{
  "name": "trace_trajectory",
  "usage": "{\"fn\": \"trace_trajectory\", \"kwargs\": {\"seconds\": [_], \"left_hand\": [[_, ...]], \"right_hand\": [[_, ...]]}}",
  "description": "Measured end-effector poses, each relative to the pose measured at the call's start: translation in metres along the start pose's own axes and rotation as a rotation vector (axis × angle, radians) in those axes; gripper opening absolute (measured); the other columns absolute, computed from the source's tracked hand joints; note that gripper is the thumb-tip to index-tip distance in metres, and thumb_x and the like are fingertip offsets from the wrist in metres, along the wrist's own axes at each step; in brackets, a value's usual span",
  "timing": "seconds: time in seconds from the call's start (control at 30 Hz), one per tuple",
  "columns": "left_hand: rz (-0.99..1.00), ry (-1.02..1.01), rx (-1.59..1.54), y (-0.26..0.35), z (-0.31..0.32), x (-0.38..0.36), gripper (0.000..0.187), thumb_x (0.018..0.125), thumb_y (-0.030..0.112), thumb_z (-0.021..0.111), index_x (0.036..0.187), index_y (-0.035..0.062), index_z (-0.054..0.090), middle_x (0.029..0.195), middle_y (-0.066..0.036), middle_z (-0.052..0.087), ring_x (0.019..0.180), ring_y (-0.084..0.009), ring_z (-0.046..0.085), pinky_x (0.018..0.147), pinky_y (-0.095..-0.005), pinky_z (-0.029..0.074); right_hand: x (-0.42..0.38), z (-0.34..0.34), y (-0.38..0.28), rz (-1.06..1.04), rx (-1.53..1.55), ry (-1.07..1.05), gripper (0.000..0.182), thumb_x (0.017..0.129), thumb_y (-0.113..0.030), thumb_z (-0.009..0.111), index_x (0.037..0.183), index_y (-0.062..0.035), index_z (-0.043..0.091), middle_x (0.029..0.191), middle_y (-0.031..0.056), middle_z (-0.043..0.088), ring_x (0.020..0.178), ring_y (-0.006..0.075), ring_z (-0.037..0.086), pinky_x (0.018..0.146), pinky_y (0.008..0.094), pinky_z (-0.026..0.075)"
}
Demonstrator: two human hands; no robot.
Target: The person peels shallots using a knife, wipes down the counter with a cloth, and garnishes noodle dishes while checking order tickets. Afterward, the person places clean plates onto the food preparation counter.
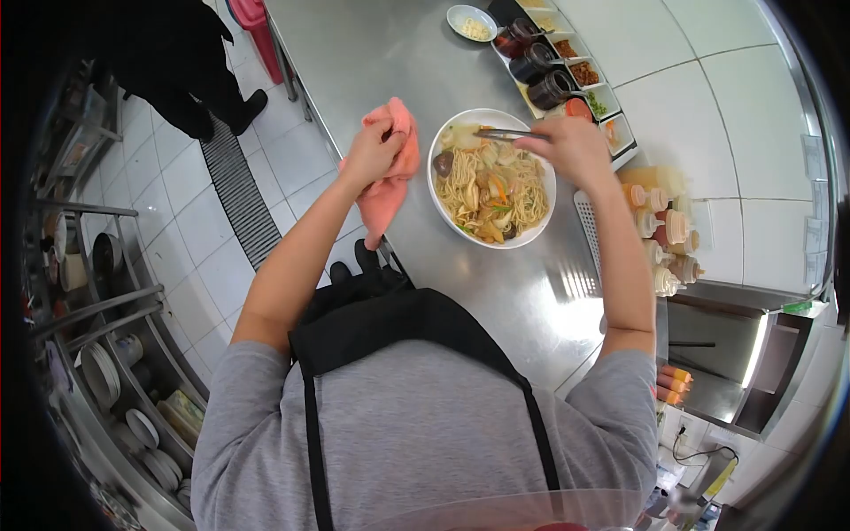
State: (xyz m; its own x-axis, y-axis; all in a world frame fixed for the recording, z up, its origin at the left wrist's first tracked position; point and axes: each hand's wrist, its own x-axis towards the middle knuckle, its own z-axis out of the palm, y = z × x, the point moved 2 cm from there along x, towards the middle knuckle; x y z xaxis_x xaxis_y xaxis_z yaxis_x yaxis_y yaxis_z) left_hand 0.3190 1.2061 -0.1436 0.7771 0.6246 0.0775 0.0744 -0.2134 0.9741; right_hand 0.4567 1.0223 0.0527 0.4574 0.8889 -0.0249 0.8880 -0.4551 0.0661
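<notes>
Bowl of noodles sits on table; right hand at its right rim, fingers pinching tongs over noodles; left hand left of bowl, fingers closed on cloth.

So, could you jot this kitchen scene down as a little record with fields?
Left hand: gripping a pink cloth
Right hand: holding metal tongs, tips at the food
Bowl: white, holding noodles and vegetables
Work surface: stainless-steel counter
By the wall: squeeze bottles, condiment jars
Floor: white tiles, metal grate
Nearby: another person in dark clothes
</notes>
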Motion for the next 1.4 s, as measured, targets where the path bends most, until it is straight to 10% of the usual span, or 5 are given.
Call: {"fn": "trace_trajectory", "kwargs": {"seconds": [0.57,1.03,1.4], "left_hand": [[-0.300,-0.153,-0.292,-0.006,-0.003,0.003,0.016,0.078,0.006,0.045,0.088,0.0003,0.057,0.074,-0.003,0.054,0.062,-0.0098,0.048,0.053,-0.0221,0.039],[-0.136,-0.132,-0.300,0.012,-0.005,0.000,0.036,0.079,0.000,0.047,0.114,0.0021,0.046,0.109,-0.009,0.050,0.102,-0.0185,0.049,0.088,-0.0278,0.038],[-0.190,-0.099,-0.408,0.034,-0.011,-0.005,0.032,0.078,0.005,0.053,0.110,0.0019,0.048,0.095,-0.005,0.055,0.087,-0.0140,0.053,0.075,-0.0245,0.043]], "right_hand": [[-0.110,-0.043,0.026,0.159,-0.145,0.202,0.036,0.064,-0.039,0.066,0.076,-0.0064,0.059,0.073,0.0053,0.055,0.064,0.0249,0.057,0.055,0.0343,0.045],[-0.018,-0.029,0.202,0.706,-0.472,-0.201,0.045,0.064,-0.046,0.068,0.088,-0.0081,0.064,0.090,0.0099,0.063,0.083,0.0257,0.060,0.069,0.0350,0.048],[-0.002,0.005,0.226,0.727,-0.334,-0.350,0.051,0.064,-0.051,0.065,0.089,-0.0069,0.063,0.094,0.0123,0.062,0.085,0.0268,0.060,0.071,0.0354,0.048]]}}
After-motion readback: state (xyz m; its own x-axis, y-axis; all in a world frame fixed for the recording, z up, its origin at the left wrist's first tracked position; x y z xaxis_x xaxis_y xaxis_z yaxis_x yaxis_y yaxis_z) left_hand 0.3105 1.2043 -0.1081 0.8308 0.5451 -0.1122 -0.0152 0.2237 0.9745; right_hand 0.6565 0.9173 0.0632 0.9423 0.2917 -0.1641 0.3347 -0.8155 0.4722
